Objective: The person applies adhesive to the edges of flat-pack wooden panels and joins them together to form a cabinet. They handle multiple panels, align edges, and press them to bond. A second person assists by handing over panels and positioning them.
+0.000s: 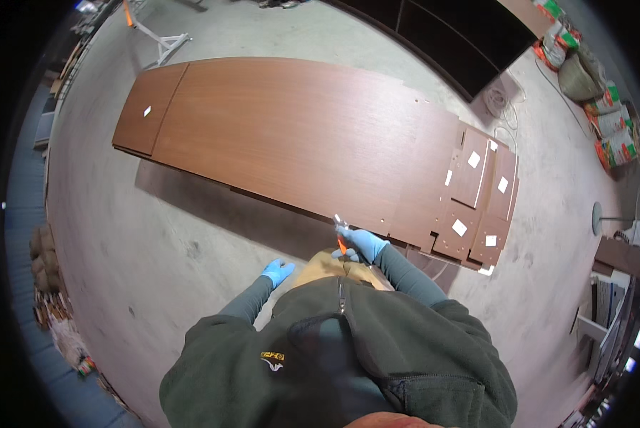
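Note:
My right hand (pixel 366 244), in a light blue glove, is closed around a small hand tool (pixel 342 245) with an orange handle and a shiny metal end. Its exact kind is too small to make out. That hand is by the near edge of a long stack of brown wood-look panels (pixel 284 132). Lower and to the left hangs my left hand (pixel 278 272), gloved in the same blue. It holds nothing, its fingers are apart, and it touches no panel. Smaller brown panels (pixel 469 178) with white labels lie on the stack's right end.
Behind the stack stands a large dark-panelled piece (pixel 441 36). A pale cable (pixel 502 107) coils on the floor beside it. Filled bags (pixel 616 146) line the right side, and boards (pixel 608 307) lean nearby. A grey metal stand (pixel 164 46) is at the far left.

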### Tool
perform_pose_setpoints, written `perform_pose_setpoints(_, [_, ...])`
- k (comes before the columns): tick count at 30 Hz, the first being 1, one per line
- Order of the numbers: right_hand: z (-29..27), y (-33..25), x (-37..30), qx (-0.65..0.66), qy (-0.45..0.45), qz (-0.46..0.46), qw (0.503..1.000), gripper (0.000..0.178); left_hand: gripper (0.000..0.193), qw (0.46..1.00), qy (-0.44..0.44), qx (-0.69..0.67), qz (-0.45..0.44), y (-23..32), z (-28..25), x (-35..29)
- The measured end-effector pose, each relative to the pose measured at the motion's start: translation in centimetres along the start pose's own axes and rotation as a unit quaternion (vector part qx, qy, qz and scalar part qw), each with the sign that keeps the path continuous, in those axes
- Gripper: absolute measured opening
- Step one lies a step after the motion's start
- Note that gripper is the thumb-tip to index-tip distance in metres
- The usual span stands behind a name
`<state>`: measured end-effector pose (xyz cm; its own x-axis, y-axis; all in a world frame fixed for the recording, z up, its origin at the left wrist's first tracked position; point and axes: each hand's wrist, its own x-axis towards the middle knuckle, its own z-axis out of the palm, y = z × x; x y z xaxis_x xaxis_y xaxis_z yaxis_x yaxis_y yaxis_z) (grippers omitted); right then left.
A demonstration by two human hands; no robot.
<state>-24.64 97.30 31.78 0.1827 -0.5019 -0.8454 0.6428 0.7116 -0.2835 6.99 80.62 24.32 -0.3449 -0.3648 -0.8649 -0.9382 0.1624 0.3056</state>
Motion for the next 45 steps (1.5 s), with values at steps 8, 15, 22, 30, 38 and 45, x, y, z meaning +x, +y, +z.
perform_pose_setpoints(8, [4.3, 3.5, -2.9, -0.05, -0.066, -0.039, 0.996, 0.026, 0.062, 0.639, -0.357, -0.663, 0.161, 13.2, 2.9, -4.3])
perform_pose_setpoints(15, [3.7, 5.3, -8.9, 0.082, -0.206, -0.083, 0.972, 0.038, 0.061, 0.672, -0.279, -0.682, 0.078, 15.8, 3.0, -8.9])
perform_pose_setpoints(22, [5.7, 6.5, -8.9, 0.078, -0.143, -0.127, 0.979, 0.051, 0.063, 0.671, -0.295, -0.667, 0.13, 14.5, 0.6, -9.9])
perform_pose_setpoints(30, [13.1, 6.6, -3.6, -0.164, -0.054, -0.166, 0.971, 0.043, 0.054, 0.73, -0.226, -0.608, 0.214, 4.3, -5.9, -8.3])
perform_pose_setpoints(38, [10.0, 17.5, 13.0, -0.2, 0.203, -0.09, 0.954, 0.046, 0.07, 0.901, 0.238, -0.353, -0.082, -32.2, -10.1, -2.7])
perform_pose_setpoints(45, [13.1, 21.4, 7.6, -0.407, 0.261, -0.062, 0.873, 0.061, 0.04, 0.979, 0.186, 0.057, -0.066, -52.3, -7.1, -7.2])
